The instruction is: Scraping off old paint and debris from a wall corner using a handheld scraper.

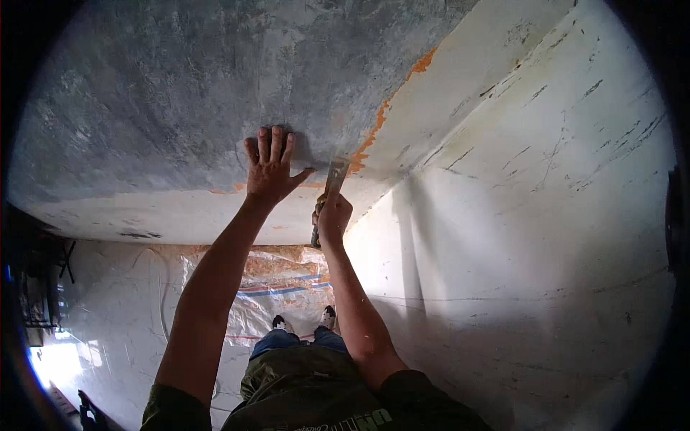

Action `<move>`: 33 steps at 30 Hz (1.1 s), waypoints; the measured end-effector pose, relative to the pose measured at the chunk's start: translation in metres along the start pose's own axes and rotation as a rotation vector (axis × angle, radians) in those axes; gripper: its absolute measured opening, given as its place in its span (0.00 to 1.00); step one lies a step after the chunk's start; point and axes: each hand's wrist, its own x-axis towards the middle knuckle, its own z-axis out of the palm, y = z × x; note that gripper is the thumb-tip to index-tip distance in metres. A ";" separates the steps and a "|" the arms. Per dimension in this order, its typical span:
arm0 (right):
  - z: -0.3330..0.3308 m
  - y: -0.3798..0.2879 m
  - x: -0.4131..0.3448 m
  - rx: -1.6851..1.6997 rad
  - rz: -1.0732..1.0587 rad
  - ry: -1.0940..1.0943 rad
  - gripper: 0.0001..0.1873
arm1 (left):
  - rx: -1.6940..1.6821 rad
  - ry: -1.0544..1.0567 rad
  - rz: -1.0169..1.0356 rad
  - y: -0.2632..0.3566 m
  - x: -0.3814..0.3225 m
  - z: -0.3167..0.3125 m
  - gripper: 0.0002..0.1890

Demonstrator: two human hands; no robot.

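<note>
Spread flat, my left hand (272, 169) rests against the grey stripped part of the wall (205, 97), fingers pointing up and apart. My right hand (335, 215) grips a scraper (338, 171) by its dark and yellow handle. Its flat metal blade meets the wall at the border between the grey surface and the pale coating (447, 70). A ragged orange strip (372, 134) runs along that border, just above and to the right of the blade. The blade's tip is hard to make out against the wall.
A scuffed white side wall (512, 226) meets the front wall at a corner on my right. Underfoot lies a plastic sheet (269, 318) strewn with orange scrapings. A pale cable (160, 296) crosses the floor at left. Dark objects (38, 285) stand at the far left.
</note>
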 end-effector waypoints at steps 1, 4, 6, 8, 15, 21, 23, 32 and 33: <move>-0.005 0.009 0.000 -0.001 -0.004 -0.001 0.27 | -0.009 0.023 0.012 0.001 -0.001 0.003 0.49; -0.003 0.012 -0.001 -0.017 0.035 0.031 0.27 | -0.002 0.039 0.022 -0.001 -0.003 0.006 0.50; 0.015 -0.012 0.000 -0.002 -0.008 0.009 0.27 | 0.015 0.023 0.014 -0.007 -0.006 0.005 0.50; 0.018 -0.022 0.003 0.040 -0.098 -0.003 0.28 | 0.014 0.042 0.012 -0.004 -0.002 0.002 0.50; 0.001 0.018 0.001 -0.032 0.065 0.055 0.28 | -0.015 0.027 0.009 0.002 -0.002 0.004 0.49; 0.013 -0.007 0.004 0.120 -0.041 -0.030 0.27 | 0.007 0.010 -0.001 0.001 0.000 0.003 0.49; 0.006 0.010 0.000 0.025 0.039 0.006 0.27 | -0.017 0.111 0.049 -0.005 -0.003 0.009 0.49; 0.007 -0.004 0.002 0.106 -0.003 -0.035 0.27 | -0.020 0.024 0.010 -0.004 -0.003 0.004 0.51; 0.000 0.005 0.001 0.104 -0.008 -0.030 0.27 | -0.026 0.027 0.013 0.000 -0.004 0.006 0.51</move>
